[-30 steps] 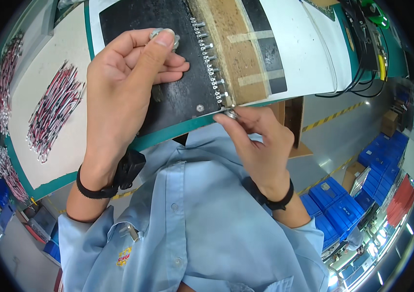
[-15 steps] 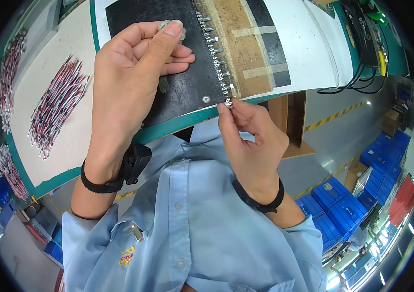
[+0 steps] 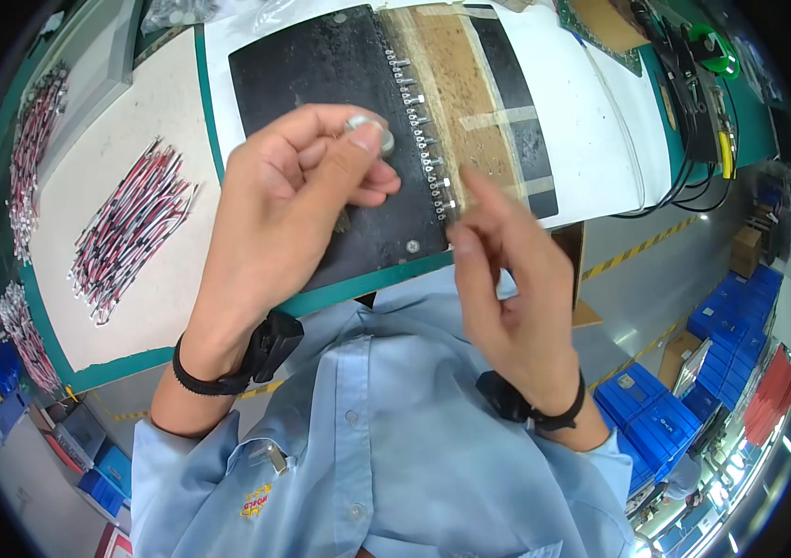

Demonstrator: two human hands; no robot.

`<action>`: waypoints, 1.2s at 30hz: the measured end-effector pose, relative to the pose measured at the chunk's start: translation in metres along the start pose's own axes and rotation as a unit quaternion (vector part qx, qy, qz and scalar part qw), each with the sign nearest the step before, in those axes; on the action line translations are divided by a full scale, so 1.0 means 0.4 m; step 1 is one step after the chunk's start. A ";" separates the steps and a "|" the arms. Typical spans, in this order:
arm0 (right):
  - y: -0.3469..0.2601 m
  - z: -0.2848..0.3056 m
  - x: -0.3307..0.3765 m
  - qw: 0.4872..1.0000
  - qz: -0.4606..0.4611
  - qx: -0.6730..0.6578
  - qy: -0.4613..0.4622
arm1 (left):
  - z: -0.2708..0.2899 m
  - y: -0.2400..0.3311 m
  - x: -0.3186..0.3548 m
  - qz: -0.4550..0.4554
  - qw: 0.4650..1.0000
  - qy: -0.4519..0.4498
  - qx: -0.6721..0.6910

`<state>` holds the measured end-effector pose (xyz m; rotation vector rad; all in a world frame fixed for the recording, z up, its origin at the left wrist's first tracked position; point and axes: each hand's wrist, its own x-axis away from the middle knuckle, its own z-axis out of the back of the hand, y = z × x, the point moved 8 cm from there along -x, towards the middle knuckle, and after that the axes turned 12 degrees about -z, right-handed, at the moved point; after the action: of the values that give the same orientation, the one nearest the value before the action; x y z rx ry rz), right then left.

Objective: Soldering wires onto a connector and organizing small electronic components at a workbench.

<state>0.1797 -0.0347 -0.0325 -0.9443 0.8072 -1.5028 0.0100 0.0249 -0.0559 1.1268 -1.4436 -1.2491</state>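
My left hand [image 3: 279, 209] is closed over the black board [image 3: 312, 79]. Pinched between its thumb and index finger are small round silvery parts [image 3: 372, 135]; their exact kind is unclear. A row of small metal components with ring-shaped lugs [image 3: 421, 139] runs down the board beside a brown strip [image 3: 461, 84]. By the near end of that row, my right hand [image 3: 526, 298] has its thumb and index finger apart, the index finger blurred. Nothing shows between them.
Left of the board lies a pile of red, black and white wires [image 3: 130, 232], with more wire bundles [image 3: 37, 167] at the far left. Black cables [image 3: 684, 139] and a yellow-handled tool [image 3: 726, 153] sit at right. Blue bins [image 3: 647, 409] stand on the floor.
My right thumb and index finger have parted from their pinch at the row's near end, where a component now stands uncovered. The view has shifted; my left hand keeps its pinch.
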 end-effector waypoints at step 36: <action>0.083 -0.023 0.093 0.983 0.106 0.031 0.147 | 0.001 -0.004 0.012 -0.050 0.997 -0.032 -0.043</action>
<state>0.1845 -0.0760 -0.0614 -0.5757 1.0332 -1.4879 0.0087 0.0202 -0.0571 1.1218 -1.3814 -1.4154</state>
